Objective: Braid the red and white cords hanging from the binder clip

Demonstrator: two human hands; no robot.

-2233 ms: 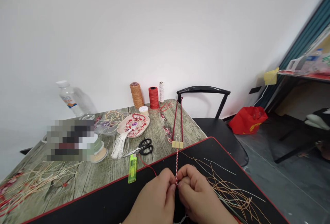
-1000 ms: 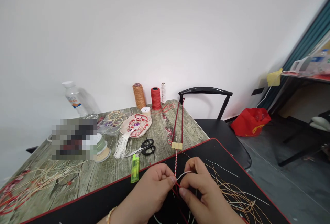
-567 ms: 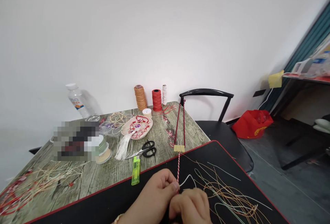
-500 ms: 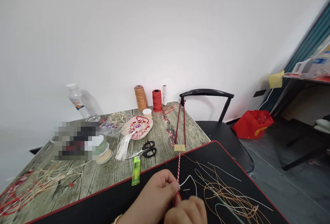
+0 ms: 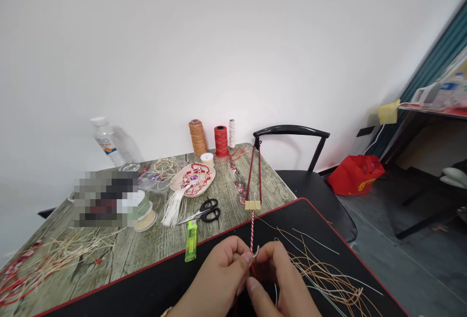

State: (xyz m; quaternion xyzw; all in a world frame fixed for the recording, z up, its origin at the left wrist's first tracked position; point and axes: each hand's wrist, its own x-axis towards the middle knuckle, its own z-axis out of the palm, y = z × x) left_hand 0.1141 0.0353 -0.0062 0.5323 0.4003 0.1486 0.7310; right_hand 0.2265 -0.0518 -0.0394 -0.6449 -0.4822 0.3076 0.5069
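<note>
**Head camera: two hands pinch a twisted cord below a binder clip**

Head camera view: the person's left hand [image 5: 215, 273] and right hand [image 5: 277, 278] meet just below a gold binder clip [image 5: 252, 205], working at the lower end of a twisted red-and-white cord [image 5: 251, 232] that hangs from it. The left thumb and forefinger are clenched in a pinch at the cord, with a short white strand [image 5: 256, 252] curving out beside the fingertips [image 5: 245, 258]. The right fingers [image 5: 272, 253] curl in toward the same spot, grasping near the cord's end, though the exact hold is partly hidden. Two dark red cords [image 5: 253, 176] run upward from the clip. A black desk mat [image 5: 277, 214] with a red edge lies under the hands, and loose tan and green strands [image 5: 321, 273] fan out on it to the right of the clip. To the left of the clip, on a wood-grain table [image 5: 160, 244], lie a green lighter [image 5: 191, 241], black-handled scissors [image 5: 206, 211], a white tassel [image 5: 174, 207] and a ceramic dish [image 5: 192, 179]. Beyond the clip stand a red thread spool [image 5: 221, 140] and a tan twine spool [image 5: 198, 138].
</note>
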